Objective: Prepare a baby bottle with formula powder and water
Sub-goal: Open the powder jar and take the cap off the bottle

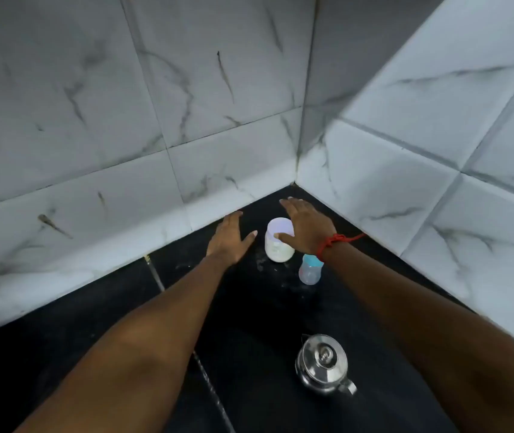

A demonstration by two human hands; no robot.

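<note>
A white plastic jar of formula powder [278, 251] with a pale lid stands on the black counter [249, 323] near the tiled corner. Just right of it and nearer to me is a small baby bottle [309, 271] with a blue top. My left hand [229, 240] hovers flat, fingers spread, just left of the jar and holds nothing. My right hand [305, 225] is spread above the jar's right side, thumb over the jar; a red thread is tied at its wrist. A steel kettle [322, 365] with a lid sits nearer to me.
Marble-patterned white wall tiles [187, 120] close the counter on the left-back and right sides, meeting at a corner behind the jar. A grout seam [208, 376] runs along the counter between my forearms. A light smear of powder lies around the jar's base.
</note>
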